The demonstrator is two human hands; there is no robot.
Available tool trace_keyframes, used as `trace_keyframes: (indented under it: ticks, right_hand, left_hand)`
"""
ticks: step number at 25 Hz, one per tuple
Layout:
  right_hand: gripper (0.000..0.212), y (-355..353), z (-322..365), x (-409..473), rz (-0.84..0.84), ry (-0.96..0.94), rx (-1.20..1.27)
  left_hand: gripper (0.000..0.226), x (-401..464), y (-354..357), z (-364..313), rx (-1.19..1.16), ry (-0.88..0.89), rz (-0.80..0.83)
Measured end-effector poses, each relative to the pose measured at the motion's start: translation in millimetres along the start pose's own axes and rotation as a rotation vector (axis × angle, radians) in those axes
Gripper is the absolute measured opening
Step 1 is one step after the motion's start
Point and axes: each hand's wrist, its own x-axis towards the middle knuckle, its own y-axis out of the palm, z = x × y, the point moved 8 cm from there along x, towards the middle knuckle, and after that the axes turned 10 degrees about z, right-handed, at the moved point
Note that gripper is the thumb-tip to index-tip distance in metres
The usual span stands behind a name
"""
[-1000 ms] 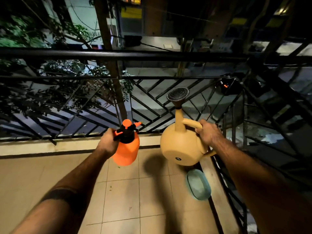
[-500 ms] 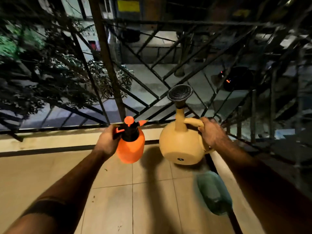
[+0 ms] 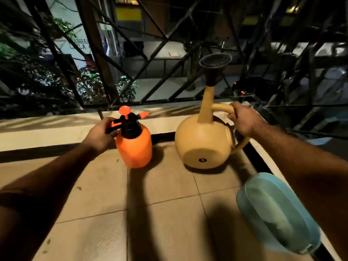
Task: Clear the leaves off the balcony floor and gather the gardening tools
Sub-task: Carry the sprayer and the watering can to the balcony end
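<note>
The left grip (image 3: 99, 135) is curled round the black trigger handle of the orange sprayer (image 3: 134, 146), fingers wrapped at the neck just under the orange pump knob. The right grip (image 3: 243, 120) is closed round the arched handle of the tan can (image 3: 204, 142), knuckles up, thumb hidden behind the handle.

The sprayer stands upright near the low ledge (image 3: 47, 129) at the foot of the railing (image 3: 98, 53), its nozzle pointing away toward the ledge. Whether its base touches the floor (image 3: 165, 213) or hangs just above it cannot be told; a dark shadow spreads right beside it. The can is tipped so that its flat bottom, marked with a small dark dot, faces the camera, and its long spout rises straight up to a dark rose head in front of the railing bars. Its lower edge sits at or just above the tiles, over its own shadow.

The two tools are side by side, apart, the sprayer to the left. Near the right forearm, a pale blue oval tray (image 3: 275, 213) lies on the floor by the balcony's right edge. A few small dark specks dot the tiles on the left.
</note>
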Motion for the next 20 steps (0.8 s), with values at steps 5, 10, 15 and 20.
trace_keyframes:
  ticks: [5, 10, 15, 20]
  right_hand:
    - [0.026, 45, -21, 18, 0.001, 0.017, 0.033]
    - [0.034, 51, -24, 39, -0.040, 0.048, 0.120]
    - [0.029, 61, -30, 62, -0.093, 0.048, 0.218]
    - [0.032, 79, -40, 77, -0.079, 0.121, 0.320]
  left_hand:
    - [0.032, 27, 26, 33, -0.026, 0.004, -0.013]
    - [0.035, 49, 24, 30, -0.011, 0.048, -0.074]
    - [0.037, 62, 20, 34, -0.015, 0.112, -0.049]
    - [0.047, 58, 20, 47, -0.059, 0.141, -0.035]
